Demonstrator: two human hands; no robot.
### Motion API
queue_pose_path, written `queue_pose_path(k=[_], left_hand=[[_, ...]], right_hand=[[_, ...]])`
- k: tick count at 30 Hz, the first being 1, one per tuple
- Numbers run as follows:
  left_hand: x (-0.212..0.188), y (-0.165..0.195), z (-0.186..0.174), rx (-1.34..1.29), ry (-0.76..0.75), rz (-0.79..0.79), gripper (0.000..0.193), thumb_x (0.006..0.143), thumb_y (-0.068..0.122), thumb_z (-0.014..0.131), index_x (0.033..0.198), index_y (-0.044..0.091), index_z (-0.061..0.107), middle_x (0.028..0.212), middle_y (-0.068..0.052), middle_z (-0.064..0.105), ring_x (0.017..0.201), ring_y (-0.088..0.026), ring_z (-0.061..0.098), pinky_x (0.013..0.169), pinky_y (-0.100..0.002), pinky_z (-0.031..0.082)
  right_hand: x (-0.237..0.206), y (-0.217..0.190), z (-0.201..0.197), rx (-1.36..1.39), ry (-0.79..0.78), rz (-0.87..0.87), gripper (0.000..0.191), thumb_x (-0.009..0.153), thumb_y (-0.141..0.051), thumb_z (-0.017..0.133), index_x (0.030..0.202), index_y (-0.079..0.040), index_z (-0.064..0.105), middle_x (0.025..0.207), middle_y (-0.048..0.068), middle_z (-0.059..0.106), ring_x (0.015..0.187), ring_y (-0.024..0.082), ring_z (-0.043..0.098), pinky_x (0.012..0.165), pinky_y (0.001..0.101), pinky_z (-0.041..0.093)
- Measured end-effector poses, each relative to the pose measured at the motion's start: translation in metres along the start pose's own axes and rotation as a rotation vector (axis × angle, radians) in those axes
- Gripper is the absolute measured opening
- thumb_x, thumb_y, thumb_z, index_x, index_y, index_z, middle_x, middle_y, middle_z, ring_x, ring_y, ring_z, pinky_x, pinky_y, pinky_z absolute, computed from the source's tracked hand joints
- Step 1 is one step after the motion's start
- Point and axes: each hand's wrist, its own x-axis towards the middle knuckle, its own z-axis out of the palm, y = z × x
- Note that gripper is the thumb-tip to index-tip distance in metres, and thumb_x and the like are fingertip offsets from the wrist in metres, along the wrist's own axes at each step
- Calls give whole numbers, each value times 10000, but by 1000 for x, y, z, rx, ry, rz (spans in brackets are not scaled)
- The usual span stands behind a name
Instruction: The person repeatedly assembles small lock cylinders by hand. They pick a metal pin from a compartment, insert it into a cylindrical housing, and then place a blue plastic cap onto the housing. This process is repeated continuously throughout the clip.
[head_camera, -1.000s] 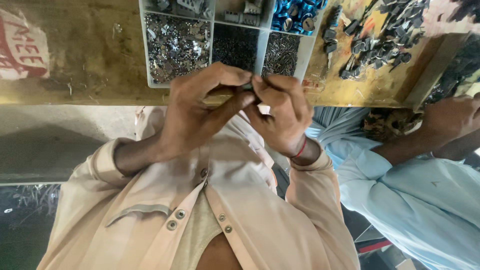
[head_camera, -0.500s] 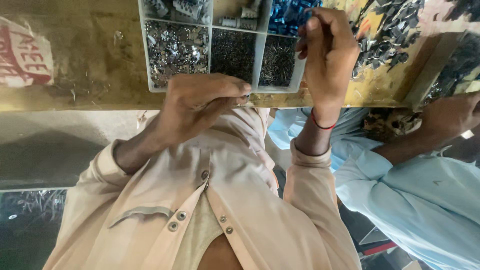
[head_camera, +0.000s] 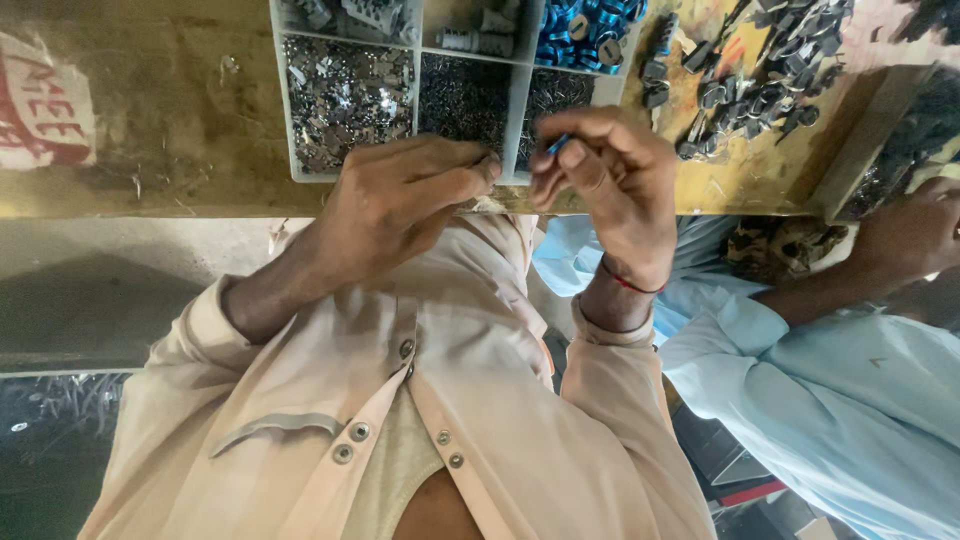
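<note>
Blue small part (head_camera: 558, 143) pinched in your right hand (head_camera: 605, 190) fingertips, just beside your left hand (head_camera: 400, 205), curled shut; what it grips, cannot tell. Parts not yet joined, judging by gap. Beyond hands: compartment tray (head_camera: 400, 170) of metal bits on wooden table (head_camera: 150, 130). Half second ago right hand reached further out; now back near left.

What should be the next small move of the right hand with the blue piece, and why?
Probably bring the right hand a little toward the left hand. The small blue part sits pinched at its fingertips, and the left fingertips wait close by, just apart, over the divided tray.
</note>
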Motion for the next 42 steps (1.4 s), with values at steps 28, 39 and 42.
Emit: queue_pose_path(k=[28, 39, 42], left_hand=[[5, -6, -18, 223, -39, 173, 222, 940, 6, 766, 1112, 9, 624, 1199, -162, 694, 1096, -295, 736, 879, -350, 644], [-5, -6, 2, -580, 122, -404, 433, 1067, -111, 668, 1277, 28, 315, 1174, -179, 703, 1133, -213, 748, 972, -303, 637], [-2, -5, 8, -810, 117, -446, 433, 1114, -127, 631, 1314, 33, 282, 1155, -173, 708, 1071, -215, 739, 928, -297, 636]], right_hand=[[12, 22, 15, -85, 20, -124, 156, 1191, 14, 515, 1308, -39, 427, 815, 149, 691, 562, 148, 658, 507, 270, 506], [12, 5, 26, -574, -54, -380, 269, 1055, -28, 766, 1303, -83, 678, 1115, 103, 644, 897, 137, 667, 726, 239, 559], [7, 8, 21, -564, -50, -382, 258, 1032, -39, 797, 1254, -73, 668, 1157, 106, 626, 912, 141, 667, 735, 246, 555]])
